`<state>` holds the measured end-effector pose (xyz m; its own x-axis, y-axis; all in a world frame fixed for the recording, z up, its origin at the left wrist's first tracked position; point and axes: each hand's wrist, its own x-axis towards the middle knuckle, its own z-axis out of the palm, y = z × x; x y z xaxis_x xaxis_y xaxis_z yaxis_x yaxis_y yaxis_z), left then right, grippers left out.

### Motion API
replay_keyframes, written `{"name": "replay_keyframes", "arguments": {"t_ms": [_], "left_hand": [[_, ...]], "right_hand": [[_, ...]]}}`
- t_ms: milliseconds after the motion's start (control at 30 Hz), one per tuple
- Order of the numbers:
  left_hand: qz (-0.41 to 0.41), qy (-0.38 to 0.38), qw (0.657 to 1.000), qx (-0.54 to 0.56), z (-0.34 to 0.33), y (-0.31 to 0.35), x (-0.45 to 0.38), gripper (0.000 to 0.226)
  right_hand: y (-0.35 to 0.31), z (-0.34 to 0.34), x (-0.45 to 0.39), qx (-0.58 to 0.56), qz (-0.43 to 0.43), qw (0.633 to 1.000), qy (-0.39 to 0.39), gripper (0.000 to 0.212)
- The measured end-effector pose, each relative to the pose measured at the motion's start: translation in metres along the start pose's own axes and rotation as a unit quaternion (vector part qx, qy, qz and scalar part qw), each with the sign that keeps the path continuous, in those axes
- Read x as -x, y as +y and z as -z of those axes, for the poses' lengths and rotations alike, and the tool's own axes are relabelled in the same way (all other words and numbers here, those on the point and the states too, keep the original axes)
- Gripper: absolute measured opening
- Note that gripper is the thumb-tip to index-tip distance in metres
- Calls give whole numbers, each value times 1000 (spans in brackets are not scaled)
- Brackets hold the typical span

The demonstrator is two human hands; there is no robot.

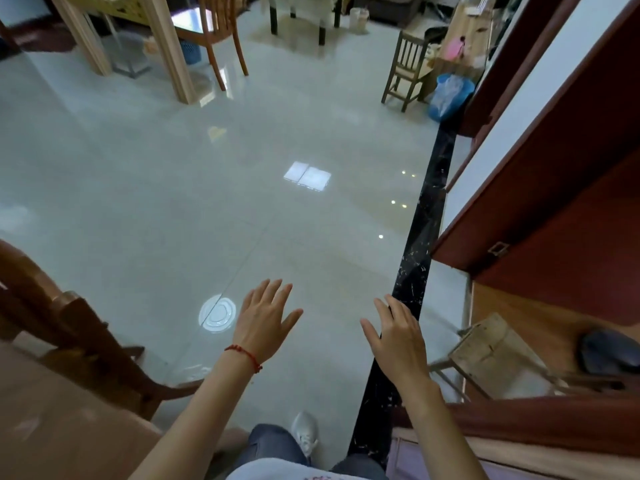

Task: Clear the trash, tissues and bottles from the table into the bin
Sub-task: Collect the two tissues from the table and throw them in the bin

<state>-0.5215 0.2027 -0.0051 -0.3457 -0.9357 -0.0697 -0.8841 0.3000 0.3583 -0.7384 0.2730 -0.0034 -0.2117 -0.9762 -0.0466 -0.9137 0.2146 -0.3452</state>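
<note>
My left hand (265, 315) is held out over the glossy floor with its fingers spread and nothing in it; a red string bracelet circles the wrist. My right hand (398, 332) hovers beside it, fingers straight, also holding nothing. A blue bin lined with a clear plastic bag (448, 97) stands far off at the right, by the wall. A smaller blue basket (190, 51) sits under the glass-topped table (188, 20) at the back left. No trash, tissues or bottles show in this view.
A dark wooden chair (69, 327) stands close at my left. A small wooden chair (407, 69) stands next to the blue bin. A red-brown door frame (540, 188) and a low wooden stool (485, 344) are at my right. A black tile strip (422, 244) runs along the floor.
</note>
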Motion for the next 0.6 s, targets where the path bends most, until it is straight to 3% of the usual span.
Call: {"name": "replay_keyframes", "arguments": {"t_ms": [100, 233, 333, 600], "left_hand": [[8, -14, 1000, -11, 2, 0, -36, 76], [23, -15, 1000, -1, 4, 0, -82, 80], [38, -6, 999, -5, 2, 0, -121, 58], [122, 39, 992, 16, 15, 6, -227, 55]], "right_hand": [[5, 3, -34, -6, -7, 1000, 4, 50], [14, 3, -83, -6, -4, 1000, -4, 50], [21, 4, -125, -5, 13, 1000, -6, 50], [33, 16, -275, 23, 116, 992, -39, 53]]}}
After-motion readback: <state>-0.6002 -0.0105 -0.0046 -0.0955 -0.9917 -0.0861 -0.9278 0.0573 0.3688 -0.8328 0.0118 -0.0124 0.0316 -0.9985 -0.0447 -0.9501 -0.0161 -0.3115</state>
